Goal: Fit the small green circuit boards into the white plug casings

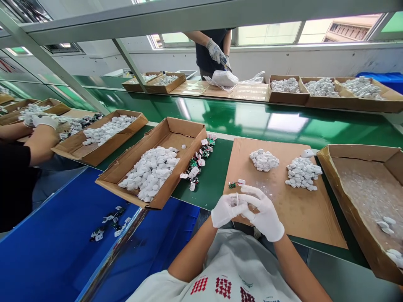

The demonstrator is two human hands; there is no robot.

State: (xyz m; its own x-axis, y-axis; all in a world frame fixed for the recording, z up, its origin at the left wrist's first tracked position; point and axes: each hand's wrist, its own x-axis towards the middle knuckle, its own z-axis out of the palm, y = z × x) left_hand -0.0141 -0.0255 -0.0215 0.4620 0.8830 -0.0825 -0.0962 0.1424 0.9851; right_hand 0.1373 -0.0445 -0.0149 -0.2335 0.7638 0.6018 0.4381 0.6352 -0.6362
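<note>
Both my hands wear white gloves and meet over the near edge of a brown cardboard sheet (292,209). My left hand (224,211) and my right hand (262,212) pinch together a small white plastic part (234,199) between their fingers. Just beyond them a small green circuit board with a white piece (236,183) lies on the sheet. Two heaps of white plastic parts (263,160) (302,173) rest farther out on the cardboard.
A cardboard tray of white parts (151,170) stands to the left, with loose circuit boards (198,161) beside it. A large box (365,197) is at right. A green conveyor belt (252,119) runs behind. Other persons work at left (37,126) and across (217,52).
</note>
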